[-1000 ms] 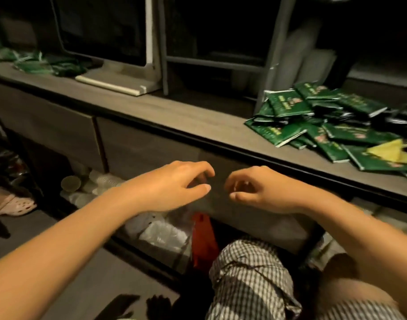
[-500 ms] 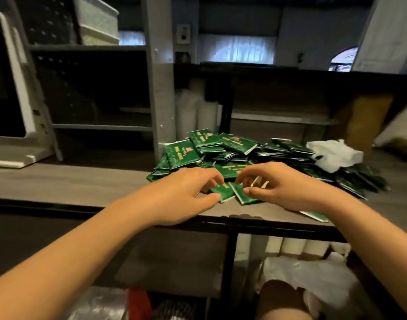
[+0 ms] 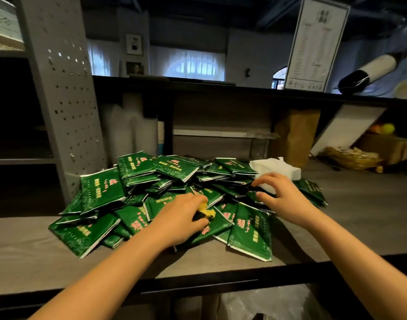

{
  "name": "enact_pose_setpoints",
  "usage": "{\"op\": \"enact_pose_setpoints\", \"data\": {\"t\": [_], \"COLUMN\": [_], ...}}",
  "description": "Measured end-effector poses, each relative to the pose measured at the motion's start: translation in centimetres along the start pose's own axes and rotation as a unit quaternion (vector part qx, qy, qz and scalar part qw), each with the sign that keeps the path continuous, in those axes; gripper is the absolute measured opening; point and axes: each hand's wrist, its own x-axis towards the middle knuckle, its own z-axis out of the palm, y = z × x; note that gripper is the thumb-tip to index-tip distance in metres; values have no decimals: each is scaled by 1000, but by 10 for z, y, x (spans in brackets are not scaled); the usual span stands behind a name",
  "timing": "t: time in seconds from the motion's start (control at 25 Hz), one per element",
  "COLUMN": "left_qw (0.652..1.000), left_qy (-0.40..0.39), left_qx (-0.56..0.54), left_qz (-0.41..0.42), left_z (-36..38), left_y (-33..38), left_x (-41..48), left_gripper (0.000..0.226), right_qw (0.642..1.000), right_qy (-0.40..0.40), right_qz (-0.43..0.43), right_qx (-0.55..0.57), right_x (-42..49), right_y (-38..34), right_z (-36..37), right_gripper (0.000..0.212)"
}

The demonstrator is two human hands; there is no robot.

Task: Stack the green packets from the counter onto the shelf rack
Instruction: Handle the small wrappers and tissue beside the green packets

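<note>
Pinched a small yellow bit [image 3: 206, 210] with the left hand [image 3: 181, 220], mid frame. Held the right hand [image 3: 282, 195] spread over the green packets [image 3: 138, 167], beside a white tissue [image 3: 278, 168]. Saw them heaped on the desk [image 3: 36, 250] by the grey shelf rack [image 3: 66, 100], left of frame. Looked like the grabbing step. Next, probably needed a firm hold on a few.

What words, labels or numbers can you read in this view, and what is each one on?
Green packets: pink and pale print on their faces, too blurred to read.
Framed sheet standing on the upper ledge: rows of fine print, too small to read.
No text in this view is clear enough to quote.
</note>
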Motion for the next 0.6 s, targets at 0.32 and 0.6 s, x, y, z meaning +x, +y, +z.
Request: {"op": "enact_pose_setpoints", "data": {"t": [0.32,0.6], "left_qw": [998,985], "left_qy": [60,149], "left_qx": [-36,-85], "left_qz": [-6,-1], "left_z": [0,4], "left_y": [-3,-2], "left_x": [35,60], "left_gripper": [13,11], "right_qw": [984,985], "right_qy": [56,-49], "right_qz": [115,157], "right_qx": [-127,-50], "right_x": [56,74], "right_y": [44,79], "right_z": [0,28], "right_gripper": [56,57]}}
